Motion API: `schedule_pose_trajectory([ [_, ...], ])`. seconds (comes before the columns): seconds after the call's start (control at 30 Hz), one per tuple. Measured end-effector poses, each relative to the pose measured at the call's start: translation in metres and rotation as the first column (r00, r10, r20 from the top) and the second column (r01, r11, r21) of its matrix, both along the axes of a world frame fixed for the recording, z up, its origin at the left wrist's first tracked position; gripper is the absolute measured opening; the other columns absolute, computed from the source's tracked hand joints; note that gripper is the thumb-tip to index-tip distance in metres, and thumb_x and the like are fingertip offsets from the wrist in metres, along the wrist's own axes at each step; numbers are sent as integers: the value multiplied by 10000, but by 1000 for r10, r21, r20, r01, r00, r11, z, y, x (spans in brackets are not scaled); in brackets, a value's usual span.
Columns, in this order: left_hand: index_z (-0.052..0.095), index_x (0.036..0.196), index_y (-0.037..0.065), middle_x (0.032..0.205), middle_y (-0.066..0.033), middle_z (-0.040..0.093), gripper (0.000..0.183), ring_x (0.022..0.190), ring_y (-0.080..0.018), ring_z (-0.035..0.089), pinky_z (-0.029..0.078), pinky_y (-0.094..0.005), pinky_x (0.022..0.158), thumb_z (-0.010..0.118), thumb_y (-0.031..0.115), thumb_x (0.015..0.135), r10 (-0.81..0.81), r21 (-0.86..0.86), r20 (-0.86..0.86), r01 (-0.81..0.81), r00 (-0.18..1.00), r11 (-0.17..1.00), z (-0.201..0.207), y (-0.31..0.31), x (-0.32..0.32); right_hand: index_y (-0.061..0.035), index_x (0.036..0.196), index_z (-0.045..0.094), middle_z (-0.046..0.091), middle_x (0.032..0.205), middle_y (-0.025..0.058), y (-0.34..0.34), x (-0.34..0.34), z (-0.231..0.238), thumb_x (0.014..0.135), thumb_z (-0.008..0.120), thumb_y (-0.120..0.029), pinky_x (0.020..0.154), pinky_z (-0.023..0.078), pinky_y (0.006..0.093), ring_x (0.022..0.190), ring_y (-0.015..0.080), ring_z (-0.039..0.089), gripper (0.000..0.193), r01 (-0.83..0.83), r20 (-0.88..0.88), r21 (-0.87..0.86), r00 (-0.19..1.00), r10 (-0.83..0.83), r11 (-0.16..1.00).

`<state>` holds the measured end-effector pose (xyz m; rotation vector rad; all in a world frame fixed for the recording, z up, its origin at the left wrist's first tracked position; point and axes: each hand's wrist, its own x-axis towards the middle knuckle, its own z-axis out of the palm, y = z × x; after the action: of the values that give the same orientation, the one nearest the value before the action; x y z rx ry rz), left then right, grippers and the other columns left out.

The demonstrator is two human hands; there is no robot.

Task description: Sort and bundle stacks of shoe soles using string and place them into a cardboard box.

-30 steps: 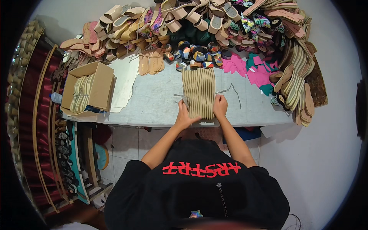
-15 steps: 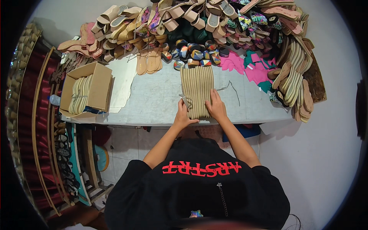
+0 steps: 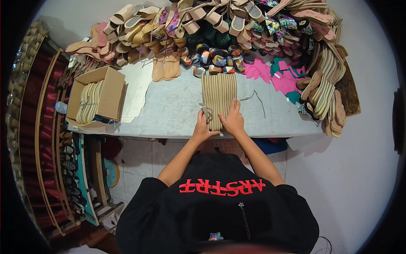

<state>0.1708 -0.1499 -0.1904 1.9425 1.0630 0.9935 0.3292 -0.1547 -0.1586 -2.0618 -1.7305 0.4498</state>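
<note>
A stack of beige-and-brown striped shoe soles point(image 3: 219, 91) stands on edge at the front of the table. My left hand point(image 3: 202, 128) is closed round its near left corner, the thumb across the near end. A grey tie point(image 3: 204, 111) loops beside those fingers. My right hand point(image 3: 234, 121) lies over the stack's near right part, fingers stretched forward and thumb spread across the layers. From under the stack's right side a thin grey cord point(image 3: 259, 101) runs out over the table. The stack's underside is hidden.
At the left, a cardboard box point(image 3: 114, 94) holds a tied bundle of similar soles point(image 3: 89, 99). Behind the stack are colourful patterned shoe heels point(image 3: 218, 59) and piled sandals point(image 3: 169, 29). Pink cloth pieces point(image 3: 257, 70) and striped soles point(image 3: 323, 95) lie to the right.
My right hand has shifted left from the stack's right side onto its upper face, its thumb now over the layers. My left hand stays at the near left corner.
</note>
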Motion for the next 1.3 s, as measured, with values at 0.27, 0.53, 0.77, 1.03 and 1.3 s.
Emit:
schedule_pose_trajectory([
  [0.27, 315, 1198, -13, 1267, -202, 242, 952, 1161, -365, 335, 378, -387, 932, 840, 199, 432, -1, -37, 33, 2, 999, 999, -8, 15, -1, 66, 1305, 163, 232, 1293, 286, 1, -5, -7, 742, 568, -350, 669, 469, 442, 805, 429, 533, 808, 5, 117, 26, 993, -8, 1000],
  [0.53, 313, 1181, -22, 1239, -193, 258, 822, 1153, -361, 325, 358, -391, 922, 779, 192, 539, -1, -22, -21, 1, 1000, 1000, 0, 10, 0, 72, 1301, 173, 226, 1296, 292, 2, -4, -6, 731, 570, -339, 671, 470, 440, 806, 428, 532, 807, 20, 106, 25, 994, -23, 999],
  [0.77, 278, 1190, -43, 1070, -143, 336, 806, 991, -276, 411, 374, -367, 824, 730, 306, 621, 219, -247, 97, -190, 971, 950, 1, 19, 13, 15, 1325, 153, 221, 1314, 249, 3, -5, -5, 704, 594, -353, 708, 459, 452, 864, 431, 511, 846, 74, 59, -7, 996, -74, 997],
  [1.03, 230, 1220, -40, 1152, -159, 315, 891, 1081, -291, 373, 342, -350, 896, 768, 269, 581, 200, -225, 34, -187, 979, 956, -2, 18, 10, -76, 1346, 134, 232, 1319, 180, 13, 1, 1, 618, 672, -407, 840, 401, 470, 1051, 418, 405, 963, 211, -100, -248, 965, -241, 946],
  [1.3, 205, 1230, -47, 1197, -180, 278, 897, 1129, -315, 321, 300, -362, 946, 757, 225, 577, 179, -220, 127, -148, 976, 964, -17, 22, 11, -38, 1340, 114, 257, 1284, 208, 10, -5, -8, 641, 649, -364, 852, 384, 463, 1010, 443, 426, 938, 181, -130, -149, 971, -201, 972],
])
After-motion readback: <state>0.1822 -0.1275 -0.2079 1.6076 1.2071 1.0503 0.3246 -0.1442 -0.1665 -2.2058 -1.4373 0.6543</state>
